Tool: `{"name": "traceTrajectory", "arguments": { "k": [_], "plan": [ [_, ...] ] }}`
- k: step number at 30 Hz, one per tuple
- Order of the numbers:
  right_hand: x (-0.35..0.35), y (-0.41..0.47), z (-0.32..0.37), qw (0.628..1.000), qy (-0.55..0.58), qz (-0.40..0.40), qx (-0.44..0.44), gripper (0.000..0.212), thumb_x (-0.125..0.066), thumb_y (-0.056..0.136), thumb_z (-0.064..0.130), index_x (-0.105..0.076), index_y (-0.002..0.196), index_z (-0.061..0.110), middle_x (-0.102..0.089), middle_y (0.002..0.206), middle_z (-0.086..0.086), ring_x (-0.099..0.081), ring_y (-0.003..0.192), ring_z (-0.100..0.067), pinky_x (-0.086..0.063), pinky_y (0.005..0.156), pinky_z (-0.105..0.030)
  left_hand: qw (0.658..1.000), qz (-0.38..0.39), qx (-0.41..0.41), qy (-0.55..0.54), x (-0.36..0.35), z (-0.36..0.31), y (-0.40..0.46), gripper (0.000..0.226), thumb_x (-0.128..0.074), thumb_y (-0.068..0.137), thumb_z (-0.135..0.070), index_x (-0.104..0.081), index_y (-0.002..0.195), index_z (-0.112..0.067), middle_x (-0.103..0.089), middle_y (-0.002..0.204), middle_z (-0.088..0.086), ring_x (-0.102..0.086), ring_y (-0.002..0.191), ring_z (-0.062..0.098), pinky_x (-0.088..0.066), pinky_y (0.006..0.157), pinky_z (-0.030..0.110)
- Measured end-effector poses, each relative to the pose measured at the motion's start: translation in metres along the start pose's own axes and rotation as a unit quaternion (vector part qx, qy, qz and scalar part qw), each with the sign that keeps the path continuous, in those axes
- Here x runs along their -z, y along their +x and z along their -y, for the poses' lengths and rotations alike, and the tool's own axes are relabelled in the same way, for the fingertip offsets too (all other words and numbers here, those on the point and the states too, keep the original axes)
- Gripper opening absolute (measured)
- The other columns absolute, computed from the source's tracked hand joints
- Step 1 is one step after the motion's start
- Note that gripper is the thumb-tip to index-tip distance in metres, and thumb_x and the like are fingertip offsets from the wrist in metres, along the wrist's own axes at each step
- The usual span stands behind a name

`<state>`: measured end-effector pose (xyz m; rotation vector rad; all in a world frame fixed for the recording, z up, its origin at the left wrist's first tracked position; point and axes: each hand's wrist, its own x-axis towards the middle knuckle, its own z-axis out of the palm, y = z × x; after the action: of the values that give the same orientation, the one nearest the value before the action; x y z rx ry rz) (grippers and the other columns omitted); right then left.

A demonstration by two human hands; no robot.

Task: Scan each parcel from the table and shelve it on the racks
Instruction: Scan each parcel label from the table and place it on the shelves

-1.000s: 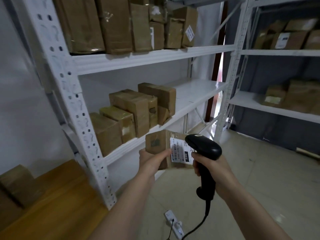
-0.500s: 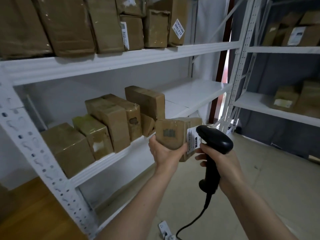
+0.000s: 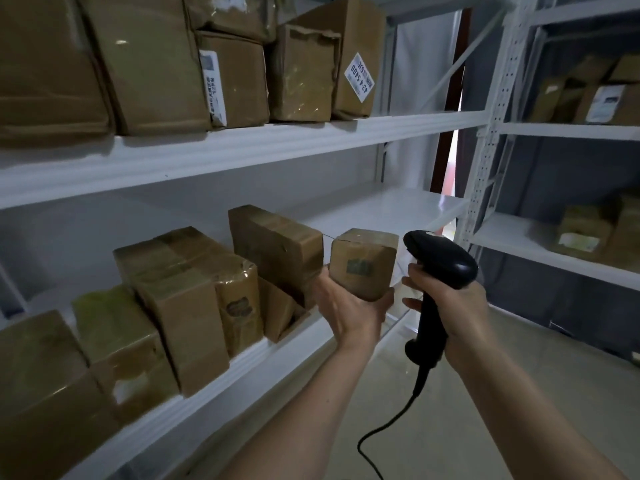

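Left hand [image 3: 349,306] is up with the palm cupped under a small brown parcel [image 3: 362,263], gripping it right at the middle shelf [image 3: 391,209] edge, beside the shelved boxes [image 3: 277,251]. Right hand [image 3: 450,303] wraps the black scanner [image 3: 438,261] handle, just right of the parcel.
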<state>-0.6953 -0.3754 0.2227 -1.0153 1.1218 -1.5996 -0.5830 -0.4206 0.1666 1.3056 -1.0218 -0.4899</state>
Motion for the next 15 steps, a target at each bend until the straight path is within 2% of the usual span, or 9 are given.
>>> {"name": "traceTrajectory", "arguments": {
  "k": [4, 6, 9, 12, 15],
  "plan": [
    [-0.008, 0.031, -0.016, 1.0, -0.009, -0.003, -0.001, 0.025, -0.08, 0.075, 0.009, -0.069, 0.089, 0.028, -0.075, 0.077, 0.004, -0.073, 0.074, -0.015, -0.059, 0.079, -0.039, 1.0, -0.028, 0.002, 0.006, -0.024, 0.017, 0.014, 0.106, -0.094, 0.051, -0.031, -0.027, 0.133, -0.027, -0.034, 0.124, -0.008, -0.038, 0.116, 0.013, -0.048, 0.099, 0.037],
    [-0.01, 0.047, -0.022, 1.0, -0.024, 0.002, -0.006, 0.024, -0.081, 0.075, 0.014, -0.067, 0.084, 0.031, -0.073, 0.071, 0.008, -0.071, 0.079, -0.018, -0.057, 0.084, -0.045, 0.998, -0.055, -0.001, 0.026, -0.035, 0.023, 0.018, 0.108, -0.094, 0.052, -0.034, -0.027, 0.137, -0.023, -0.033, 0.132, -0.001, -0.035, 0.116, 0.01, -0.048, 0.097, 0.031],
    [-0.015, 0.073, -0.027, 0.999, -0.029, 0.028, -0.012, 0.024, -0.081, 0.075, 0.014, -0.067, 0.086, 0.031, -0.074, 0.073, 0.008, -0.071, 0.08, -0.018, -0.056, 0.088, -0.048, 0.993, -0.102, -0.019, 0.058, -0.051, 0.032, 0.029, 0.11, -0.094, 0.051, -0.037, -0.03, 0.138, -0.018, -0.03, 0.136, 0.002, -0.03, 0.114, 0.007, -0.04, 0.09, 0.02],
    [-0.022, 0.1, -0.031, 0.997, -0.028, 0.073, -0.017, 0.028, -0.079, 0.076, 0.011, -0.068, 0.092, 0.031, -0.075, 0.082, 0.007, -0.073, 0.081, -0.015, -0.056, 0.088, -0.047, 0.984, -0.149, -0.034, 0.088, -0.066, 0.039, 0.043, 0.108, -0.094, 0.051, -0.035, -0.034, 0.137, -0.013, -0.032, 0.135, 0.007, -0.026, 0.114, 0.004, -0.033, 0.092, 0.014],
    [-0.027, 0.127, -0.038, 0.992, -0.042, 0.114, -0.033, 0.02, -0.08, 0.075, 0.013, -0.072, 0.08, 0.031, -0.075, 0.079, 0.002, -0.071, 0.083, -0.021, -0.055, 0.088, -0.051, 0.971, -0.212, -0.038, 0.101, -0.081, 0.046, 0.055, 0.105, -0.095, 0.048, -0.03, -0.039, 0.134, -0.009, -0.035, 0.133, 0.01, -0.023, 0.112, 0.002, -0.029, 0.094, 0.013]
  ]
}}
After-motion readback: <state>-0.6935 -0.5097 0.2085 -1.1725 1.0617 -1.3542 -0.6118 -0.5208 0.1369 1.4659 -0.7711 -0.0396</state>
